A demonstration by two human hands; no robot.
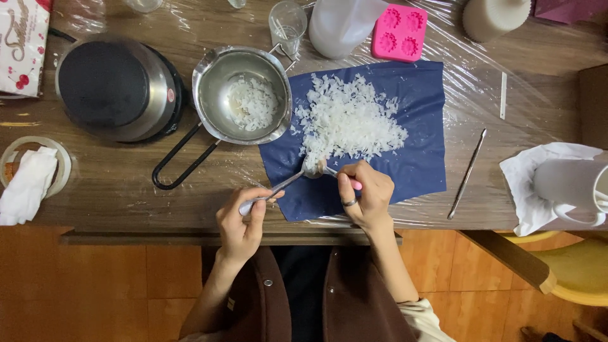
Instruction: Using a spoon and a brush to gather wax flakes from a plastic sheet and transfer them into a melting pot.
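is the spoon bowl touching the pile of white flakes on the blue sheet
Touching. The head view shows the spoon with its bowl against the near edge of the white flakes, no blue sheet visible between them.

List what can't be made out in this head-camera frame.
- Pink-handled tool: its working end is hidden by the right hand and the spoon.
- White jug: top cut off by the frame edge.
- Small dish: contents covered by a white tissue.

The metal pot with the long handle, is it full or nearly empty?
Nearly empty: the metal pot holds only a thin patch of white flakes, with bare steel showing around it.
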